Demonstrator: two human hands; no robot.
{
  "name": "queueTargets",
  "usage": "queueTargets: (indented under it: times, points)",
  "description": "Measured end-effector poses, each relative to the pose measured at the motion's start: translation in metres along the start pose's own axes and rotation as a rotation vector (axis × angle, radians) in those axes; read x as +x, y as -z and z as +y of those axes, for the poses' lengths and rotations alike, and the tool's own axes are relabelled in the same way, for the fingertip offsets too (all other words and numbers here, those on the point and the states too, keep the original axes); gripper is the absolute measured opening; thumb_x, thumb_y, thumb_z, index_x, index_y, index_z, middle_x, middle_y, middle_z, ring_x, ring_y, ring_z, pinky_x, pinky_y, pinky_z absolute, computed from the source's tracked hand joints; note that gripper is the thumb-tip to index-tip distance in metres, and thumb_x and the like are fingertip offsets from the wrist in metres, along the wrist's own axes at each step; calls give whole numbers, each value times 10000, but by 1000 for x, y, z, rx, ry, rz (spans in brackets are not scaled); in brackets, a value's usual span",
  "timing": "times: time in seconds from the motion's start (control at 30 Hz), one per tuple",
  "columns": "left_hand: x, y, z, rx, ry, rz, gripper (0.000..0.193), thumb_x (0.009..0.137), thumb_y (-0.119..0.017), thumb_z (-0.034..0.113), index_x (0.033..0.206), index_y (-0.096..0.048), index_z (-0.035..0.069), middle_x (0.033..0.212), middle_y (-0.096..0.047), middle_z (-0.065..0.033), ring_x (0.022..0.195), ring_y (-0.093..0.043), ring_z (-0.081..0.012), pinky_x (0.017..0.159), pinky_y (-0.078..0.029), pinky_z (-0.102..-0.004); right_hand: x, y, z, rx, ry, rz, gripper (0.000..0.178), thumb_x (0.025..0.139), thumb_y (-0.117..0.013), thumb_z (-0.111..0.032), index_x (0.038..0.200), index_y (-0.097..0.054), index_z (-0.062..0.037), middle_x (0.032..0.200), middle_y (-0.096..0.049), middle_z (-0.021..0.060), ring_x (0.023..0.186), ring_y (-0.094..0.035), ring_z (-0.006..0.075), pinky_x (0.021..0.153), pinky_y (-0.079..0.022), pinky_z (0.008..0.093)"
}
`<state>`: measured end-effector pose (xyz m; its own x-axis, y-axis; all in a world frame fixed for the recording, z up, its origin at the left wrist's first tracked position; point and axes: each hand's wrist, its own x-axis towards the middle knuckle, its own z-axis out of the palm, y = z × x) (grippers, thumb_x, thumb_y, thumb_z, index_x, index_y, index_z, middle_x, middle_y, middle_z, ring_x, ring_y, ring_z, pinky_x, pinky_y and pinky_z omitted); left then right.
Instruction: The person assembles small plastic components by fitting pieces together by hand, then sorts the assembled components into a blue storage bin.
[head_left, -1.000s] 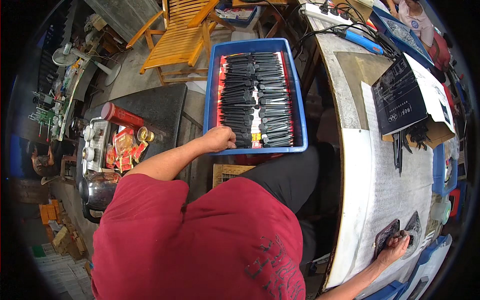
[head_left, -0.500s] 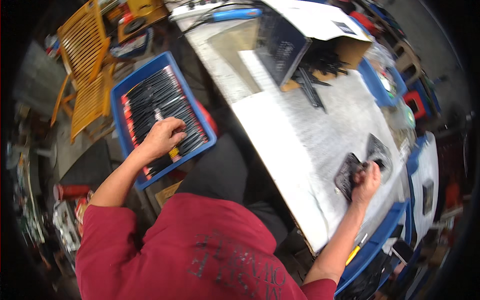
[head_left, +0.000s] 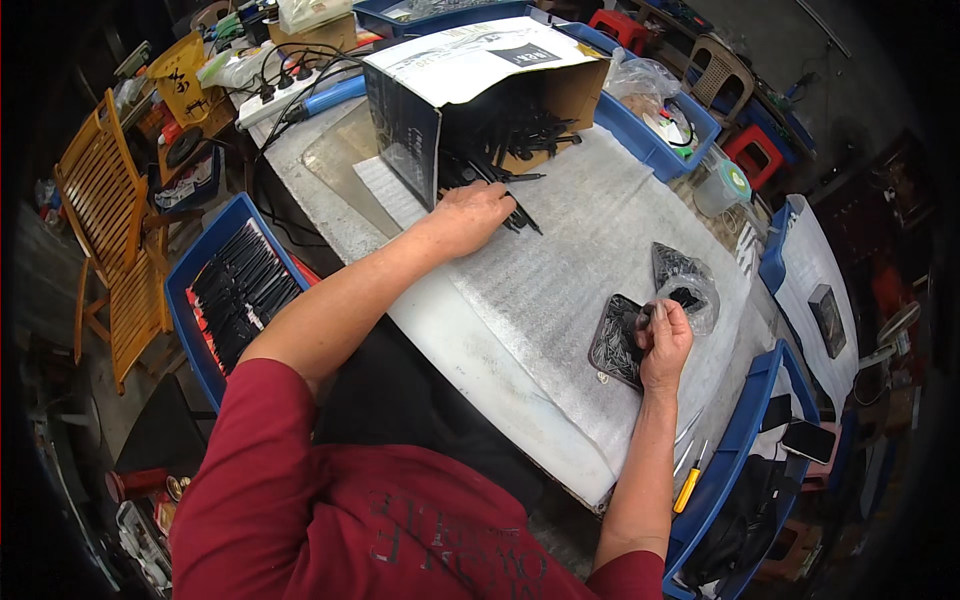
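My left hand (head_left: pixel 472 216) reaches over the table to the mouth of an open carton (head_left: pixel 405 130) full of slim black sticks (head_left: pixel 500 135). Its fingers are drawn together on a black stick (head_left: pixel 522 216) that pokes out of the carton; the fingertips are partly hidden. At the right, my right hand (head_left: pixel 665 345) is closed in a pinch above a small dark tray (head_left: pixel 612 350) of tiny grey metal pieces. Something small and dark shows at its fingertips, too small to name. Beside it lies a clear plastic bag (head_left: pixel 704 300) with small dark parts.
White foam sheet (head_left: pixel 560 290) covers much of the table. Left stands a blue crate (head_left: pixel 180 290) with rows of black sticks. A yellow-handled screwdriver (head_left: pixel 687 490) lies by another blue bin (head_left: pixel 735 480) at right. A power strip (head_left: pixel 285 95) with cables sits behind the carton.
My left hand has left the blue crate of black sticks and moved right to the carton's mouth. The view has turned toward the table. My right hand stays at the small tray.
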<state>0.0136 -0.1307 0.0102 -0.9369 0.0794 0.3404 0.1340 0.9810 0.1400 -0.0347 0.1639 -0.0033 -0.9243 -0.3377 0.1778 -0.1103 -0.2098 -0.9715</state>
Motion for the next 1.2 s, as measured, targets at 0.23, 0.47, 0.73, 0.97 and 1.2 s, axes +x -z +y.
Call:
queueTargets:
  times: [0.23,0.47,0.73,0.97,1.2]
  points:
    - [9,-2,-11,47,-208,-55,164,718,-457,36,870,-519,40,855,-495,-82,838,-493,-238,683,-446,-347,3,-1,-3,13,18,31,134,842,-504,-147,793,-515,-22,620,-479,-3,467,-373,38,418,-285,165]
    - [10,0,3,-37,-255,105,127,719,-478,29,842,-499,49,783,-510,-66,820,-489,-211,662,-424,-348,4,3,-5,32,49,53,122,841,-501,-141,802,-520,-26,634,-502,7,461,-371,33,418,-291,158]
    - [17,2,77,-641,-26,121,122,786,-501,27,907,-490,13,828,-545,-129,767,-547,-279,671,-429,-350,6,14,-12,34,84,148,118,839,-495,-129,814,-527,-18,620,-490,-6,469,-371,31,420,-295,160]
    - [28,-14,118,-933,57,39,171,787,-545,78,942,-525,7,764,-559,-63,690,-524,-133,614,-421,-265,7,34,-16,-129,100,213,100,821,-525,-126,816,-544,-27,629,-498,2,478,-381,38,426,-298,163]
    - [20,-38,114,-961,51,139,155,787,-557,94,919,-557,14,757,-577,-58,669,-530,-121,600,-428,-262,4,25,-30,-878,167,-74,100,727,-552,-65,785,-560,16,714,-551,129,641,-533,240,595,-413,311]
